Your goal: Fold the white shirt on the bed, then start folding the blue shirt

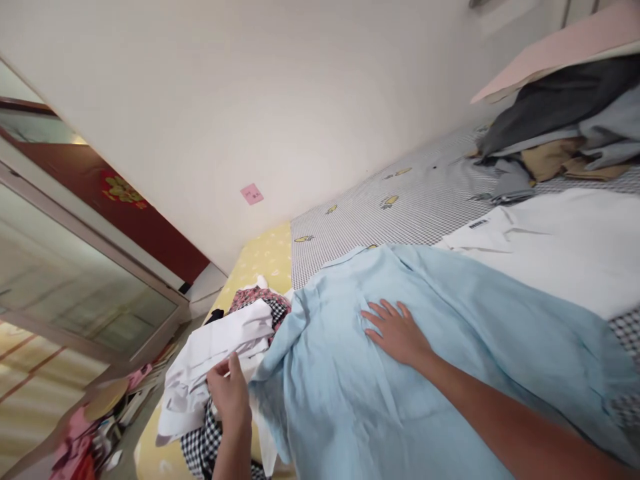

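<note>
A light blue long-sleeved shirt (345, 353) lies spread over the bed in front of me, its collar toward the wall. My right hand (397, 333) rests flat on the upper part of it, fingers spread. To the left, my left hand (230, 390) is loosely curled beside the shirt's sleeve, over the edge of a folded white garment (220, 340). Its thumb and forefinger look apart, and I make out nothing held between them. Under the white garment are a black-and-white checked cloth (200, 443) and a reddish patterned cloth (250, 297).
A white T-shirt (565, 240) lies to the right on the checked bedsheet (350, 223). Behind it is a heap of dark, grey and brown clothes (565, 120) below a pink panel (575, 50). The bed's yellow edge (267, 250) borders a cluttered floor. A pink note (251, 194) is on the wall.
</note>
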Motion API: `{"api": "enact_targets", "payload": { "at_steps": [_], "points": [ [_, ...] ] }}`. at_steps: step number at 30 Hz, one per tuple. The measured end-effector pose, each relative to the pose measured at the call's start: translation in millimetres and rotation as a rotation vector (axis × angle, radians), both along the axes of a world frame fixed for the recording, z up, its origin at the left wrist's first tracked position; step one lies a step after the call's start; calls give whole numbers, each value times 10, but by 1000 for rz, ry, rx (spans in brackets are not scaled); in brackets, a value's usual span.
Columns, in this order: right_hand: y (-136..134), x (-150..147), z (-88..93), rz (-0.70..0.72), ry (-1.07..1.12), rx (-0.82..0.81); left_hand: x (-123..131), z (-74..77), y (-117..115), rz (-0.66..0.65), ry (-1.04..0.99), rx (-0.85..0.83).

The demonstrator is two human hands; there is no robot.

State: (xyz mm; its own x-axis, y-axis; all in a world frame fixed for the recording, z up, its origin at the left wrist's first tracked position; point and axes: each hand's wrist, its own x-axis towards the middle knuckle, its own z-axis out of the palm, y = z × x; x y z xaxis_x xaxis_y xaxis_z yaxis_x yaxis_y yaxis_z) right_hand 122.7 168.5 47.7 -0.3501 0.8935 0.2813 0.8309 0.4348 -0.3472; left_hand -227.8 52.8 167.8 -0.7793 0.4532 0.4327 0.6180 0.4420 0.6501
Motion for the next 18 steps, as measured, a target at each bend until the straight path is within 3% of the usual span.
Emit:
{"api": "enact_targets", "payload": {
  "at_steps": [2, 4, 7, 10, 13, 16, 18],
  "points": [
    [-5, 5, 13, -1, -8, -9, 58, -152, -123, -38, 130, -107],
    [-8, 9, 19, -6, -15, -11, 92, -288, -274, -76, 305, -315],
    [-10, 12, 10, -12, -27, 5, 95, -388, -437, -49, 409, -517],
    [-10, 15, -7, -18, -35, 19, 111, -360, -434, 24, 325, -423],
    [-9, 20, -14, -25, -40, 13, 231, -309, -311, -2, 250, -273],
    [-8, 25, -16, -25, -50, 10, 467, -340, -188, -108, 208, -132],
    [-4, 26, -22, -25, -55, 16, 649, -417, -146, -259, 187, -113]
  ]
}}
